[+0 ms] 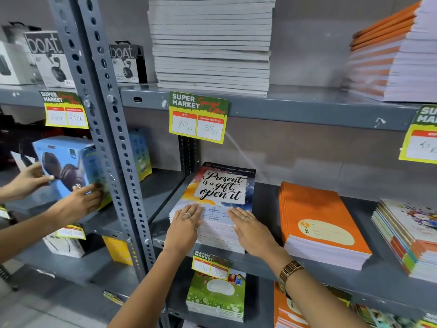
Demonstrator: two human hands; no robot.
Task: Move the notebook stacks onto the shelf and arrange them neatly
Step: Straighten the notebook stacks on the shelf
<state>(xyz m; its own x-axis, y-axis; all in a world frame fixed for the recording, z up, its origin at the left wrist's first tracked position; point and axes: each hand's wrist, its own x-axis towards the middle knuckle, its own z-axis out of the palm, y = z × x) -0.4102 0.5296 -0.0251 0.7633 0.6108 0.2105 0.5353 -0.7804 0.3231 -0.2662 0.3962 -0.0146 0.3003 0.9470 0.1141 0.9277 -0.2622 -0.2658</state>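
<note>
We have both palms flat on a notebook stack (217, 204) at the left end of the middle shelf (257, 259), near its front edge. Our left hand (185, 223) and right hand (251, 229) lie open, fingers spread on the top cover, gripping nothing. An orange stack (321, 223) sits just beside it to the right. Another person's hands hold a blue box (71, 166) on the neighbouring rack.

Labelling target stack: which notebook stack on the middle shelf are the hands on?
The stack with the "Present is a gift, open it" cover, leftmost on that shelf. Left hand and right hand lie flat on it; the orange stack beside it is untouched.
</note>
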